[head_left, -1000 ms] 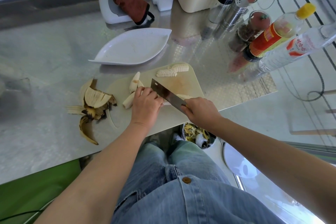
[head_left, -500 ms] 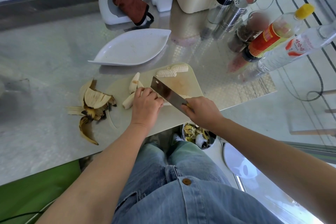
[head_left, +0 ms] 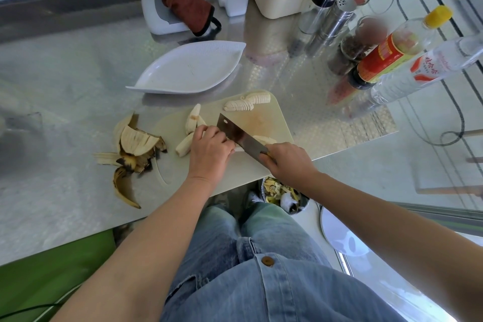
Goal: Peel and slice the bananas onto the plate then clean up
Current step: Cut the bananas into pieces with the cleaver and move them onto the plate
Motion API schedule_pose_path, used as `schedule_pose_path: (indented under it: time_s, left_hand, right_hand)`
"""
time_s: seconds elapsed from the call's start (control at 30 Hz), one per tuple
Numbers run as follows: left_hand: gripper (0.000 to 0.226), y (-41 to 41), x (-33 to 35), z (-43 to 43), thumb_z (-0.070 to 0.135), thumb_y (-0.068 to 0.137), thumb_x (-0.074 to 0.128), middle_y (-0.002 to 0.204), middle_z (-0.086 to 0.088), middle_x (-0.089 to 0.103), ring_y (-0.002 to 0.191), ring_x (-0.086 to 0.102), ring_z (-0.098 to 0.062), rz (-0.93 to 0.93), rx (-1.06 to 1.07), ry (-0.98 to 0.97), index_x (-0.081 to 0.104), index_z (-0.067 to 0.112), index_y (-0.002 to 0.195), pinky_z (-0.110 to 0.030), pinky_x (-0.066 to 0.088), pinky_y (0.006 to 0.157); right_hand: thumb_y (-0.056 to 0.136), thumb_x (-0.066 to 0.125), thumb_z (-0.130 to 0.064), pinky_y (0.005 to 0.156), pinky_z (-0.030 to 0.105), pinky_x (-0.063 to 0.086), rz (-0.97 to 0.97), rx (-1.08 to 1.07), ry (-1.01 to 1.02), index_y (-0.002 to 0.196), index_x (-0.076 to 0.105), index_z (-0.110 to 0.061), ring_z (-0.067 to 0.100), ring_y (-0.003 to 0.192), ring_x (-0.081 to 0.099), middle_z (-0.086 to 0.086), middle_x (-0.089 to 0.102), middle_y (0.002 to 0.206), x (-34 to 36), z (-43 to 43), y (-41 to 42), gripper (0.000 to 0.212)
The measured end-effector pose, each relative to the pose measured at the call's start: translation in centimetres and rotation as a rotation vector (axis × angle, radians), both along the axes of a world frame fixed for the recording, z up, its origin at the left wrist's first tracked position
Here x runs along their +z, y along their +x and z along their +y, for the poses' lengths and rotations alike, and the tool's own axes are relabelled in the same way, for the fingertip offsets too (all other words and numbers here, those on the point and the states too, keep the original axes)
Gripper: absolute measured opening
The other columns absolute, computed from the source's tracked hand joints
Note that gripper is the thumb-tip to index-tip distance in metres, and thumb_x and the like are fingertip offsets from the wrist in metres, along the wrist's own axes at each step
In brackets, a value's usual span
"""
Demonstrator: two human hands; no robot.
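While the white plate [head_left: 188,68] sits bare on the bench [head_left: 65,81], peeled bananas [head_left: 193,119] lie on the cutting board [head_left: 261,123]; left hand [head_left: 209,151] pins one, right hand [head_left: 290,162] closed round the cleaver [head_left: 240,136]. Sliced pieces [head_left: 248,102] pale, stacked.

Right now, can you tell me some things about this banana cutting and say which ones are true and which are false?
1. The right hand holds the knife. True.
2. The white plate is full of banana slices. False: it has none on it.
3. The banana peels lie on the metal table, left of the cutting board. True.
4. The left hand is picking up a peel. False: it rests on the board, holding down a banana beside the blade.
5. A sliced banana sits at the board's far edge. True.
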State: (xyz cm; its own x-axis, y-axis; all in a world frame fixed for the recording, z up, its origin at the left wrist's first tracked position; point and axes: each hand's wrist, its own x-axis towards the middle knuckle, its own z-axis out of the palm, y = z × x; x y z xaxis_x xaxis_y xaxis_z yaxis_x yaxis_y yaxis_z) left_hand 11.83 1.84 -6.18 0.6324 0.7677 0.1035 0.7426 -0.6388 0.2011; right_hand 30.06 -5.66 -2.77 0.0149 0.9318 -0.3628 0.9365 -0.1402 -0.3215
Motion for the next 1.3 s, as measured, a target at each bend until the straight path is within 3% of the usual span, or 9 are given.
schedule_pose_path:
  time_s: [0.27,0.7,0.97,1.3]
  left_hand:
    - [0.008,0.1,0.3,0.0,0.017,0.071,0.082,0.073,0.0,0.068,0.08,0.057,-0.027,-0.016,-0.006,0.005,0.074,0.016,0.071,-0.038,0.032,0.086]
    - [0.006,0.1,0.2,0.0,0.018,0.073,0.08,0.074,0.0,0.068,0.081,0.057,-0.027,0.006,-0.011,-0.003,0.074,0.018,0.072,-0.038,0.032,0.085]
    - [0.006,0.2,0.3,0.0,0.017,0.072,0.08,0.074,0.0,0.068,0.082,0.057,-0.028,-0.002,-0.011,-0.001,0.075,0.018,0.073,-0.038,0.032,0.084]
    - [0.005,0.3,0.4,0.0,0.018,0.074,0.08,0.075,-0.001,0.068,0.082,0.057,-0.027,0.016,-0.006,-0.003,0.075,0.018,0.073,-0.038,0.032,0.085]
  right_hand:
    - [0.097,0.046,-0.031,0.046,0.025,0.024,0.047,-0.021,0.043,0.071,0.044,-0.017,0.021,0.056,0.044,-0.001,0.046,0.062,1.4,0.5,0.0,0.03]
    - [0.098,0.042,-0.033,0.057,0.027,0.033,-0.023,0.03,0.0,0.081,0.052,-0.018,0.022,0.064,0.05,0.0,0.051,0.071,0.5,0.3,-0.1,0.026]
    - [0.097,0.046,-0.031,0.055,0.028,0.032,0.056,-0.025,0.049,0.07,0.044,-0.017,0.022,0.058,0.044,0.0,0.047,0.064,0.7,-0.1,0.2,0.03]
    - [0.098,0.044,-0.032,0.055,0.029,0.038,0.02,0.025,0.02,0.079,0.053,-0.017,0.021,0.059,0.049,-0.001,0.049,0.066,1.0,0.4,0.1,0.026]
